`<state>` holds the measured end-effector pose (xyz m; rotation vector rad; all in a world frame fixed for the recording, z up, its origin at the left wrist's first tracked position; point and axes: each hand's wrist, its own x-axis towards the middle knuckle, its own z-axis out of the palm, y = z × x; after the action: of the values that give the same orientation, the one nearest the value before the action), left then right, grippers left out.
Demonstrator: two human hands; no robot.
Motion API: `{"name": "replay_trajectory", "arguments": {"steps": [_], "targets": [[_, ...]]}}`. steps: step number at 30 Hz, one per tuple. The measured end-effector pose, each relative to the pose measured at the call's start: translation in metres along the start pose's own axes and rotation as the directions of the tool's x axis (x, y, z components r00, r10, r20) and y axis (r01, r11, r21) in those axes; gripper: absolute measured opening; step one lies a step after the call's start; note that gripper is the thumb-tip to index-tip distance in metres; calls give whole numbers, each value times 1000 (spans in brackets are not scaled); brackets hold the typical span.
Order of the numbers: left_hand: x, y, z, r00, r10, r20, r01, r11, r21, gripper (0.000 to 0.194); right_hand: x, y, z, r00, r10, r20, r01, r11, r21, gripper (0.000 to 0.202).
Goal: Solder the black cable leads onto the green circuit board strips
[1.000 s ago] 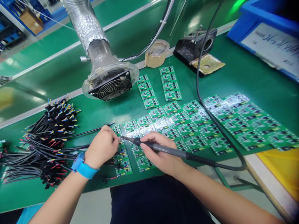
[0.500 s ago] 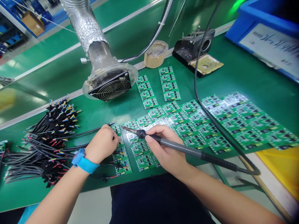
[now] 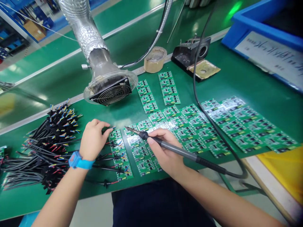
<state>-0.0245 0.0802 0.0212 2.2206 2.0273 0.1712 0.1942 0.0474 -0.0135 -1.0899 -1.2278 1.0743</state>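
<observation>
My left hand, with a blue wristband, is at the top end of the leftmost circuit board panel. Its thumb and forefinger pinch the thin coloured wire ends of a black cable, most of which my hand hides. Several other cables reach this panel from the left, with their coloured wires on it. My right hand grips a soldering iron like a pen. The iron's tip points up and left, over the gap beside the leftmost panel, a little right of my left fingertips.
A heap of black cables lies left. More green panels spread rightward. A fume extractor hangs above the table. Behind stand a tape roll, an iron stand with a sponge, and a blue bin. The iron's cord crosses the panels.
My left hand has shifted left and up, from a closed curl over the cable to a fingertip pinch at its wire ends. The soldering iron stays nearly in place above the panels.
</observation>
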Motion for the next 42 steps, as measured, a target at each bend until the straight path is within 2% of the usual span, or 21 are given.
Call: {"name": "replay_trajectory", "arguments": {"steps": [2,4,6,10,12,14,16,20,23,28,42], "targets": [[11,-5,-1,994,52,93,-52,999,3,17,0,1,0,1000,-13,-7,13,1000,-6,5],[18,-7,-2,983,54,178,-53,999,-11,17,0,1,0,1000,-12,-2,12,1000,-6,6],[21,-6,-2,978,56,200,-57,998,2,19,-1,1,-1,1000,7,18,-7,1000,4,6],[16,-1,-1,979,92,179,-105,993,60,25,-2,2,-1,998,28,61,-28,1000,-3,6],[10,2,0,983,136,120,-143,988,54,26,-2,1,-1,996,34,87,-33,999,-17,6],[2,5,-1,986,163,33,-163,986,-22,22,-2,0,-2,991,53,126,-49,998,-36,5],[-6,9,-1,988,152,2,-150,980,-132,17,-1,0,-2,982,82,168,-73,996,-60,4],[-15,14,3,991,84,105,-53,962,-267,15,-1,0,0,976,101,191,-79,989,-123,5],[-14,16,7,993,47,109,-12,953,-303,16,-1,1,1,979,87,186,-58,985,-160,7],[-10,17,7,991,48,124,-9,954,-301,15,-1,2,2,978,91,190,-47,973,-225,6],[-8,11,7,984,63,167,-16,962,-272,12,0,3,3,974,103,201,-50,966,-252,8]]}}
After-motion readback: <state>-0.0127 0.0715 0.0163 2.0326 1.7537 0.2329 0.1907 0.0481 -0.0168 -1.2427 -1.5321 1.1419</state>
